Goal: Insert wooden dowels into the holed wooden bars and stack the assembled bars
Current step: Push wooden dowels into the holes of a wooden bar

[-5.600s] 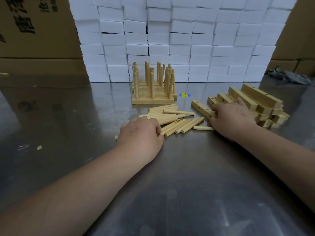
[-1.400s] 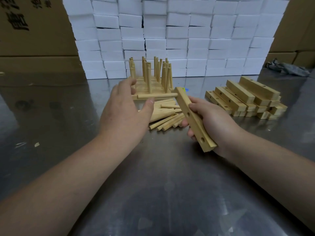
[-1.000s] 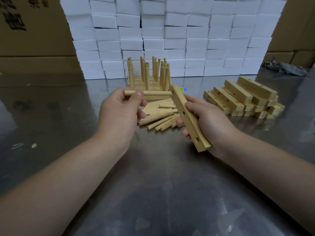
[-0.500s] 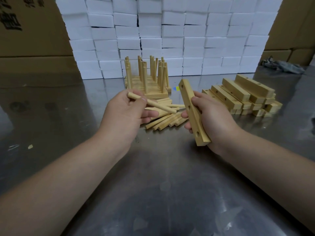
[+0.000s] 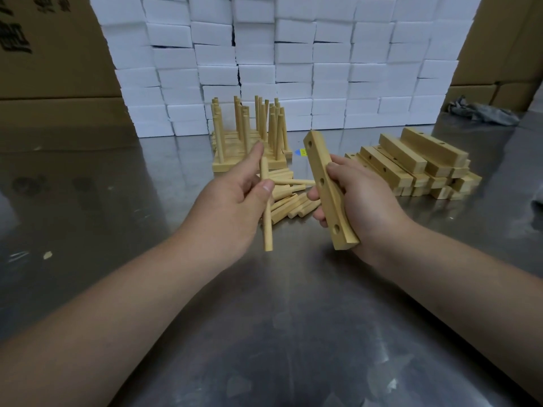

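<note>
Left hand (image 5: 232,207) — closed around a single wooden dowel (image 5: 266,218), pinched between thumb and fingers. The dowel stands nearly upright, lower end pointing down toward the tabletop (image 5: 293,333) and clear of it, upper end showing just above the fingers.

Right hand (image 5: 361,201) — wrapped around one holed wooden bar (image 5: 327,190), held off the tabletop and tilted, far end up and away, near end low by the wrist. Three holes show along the face turned toward the left hand; none has a dowel in it. Dowel and bar are close, not touching.

Loose dowels (image 5: 291,198) — a heap lying flat on the tabletop, behind and between the two hands.

Assembled bars (image 5: 249,160) — a group of bars at the back centre, set side by side, with dowels standing upright from them in rows; some lean slightly.

Bare bars (image 5: 417,163) — a pile at the right, stacked in several layers, holes visible on some upper faces.

Tabletop — brushed metal, reflective, with a few small chips of debris at the left.

Background — a wall of white foam blocks (image 5: 293,54), cardboard boxes (image 5: 50,54) at both sides, a crumpled grey cloth (image 5: 482,111) at far right, a small blue and yellow sticker (image 5: 302,152) on the tabletop beside the assembled bars.
</note>
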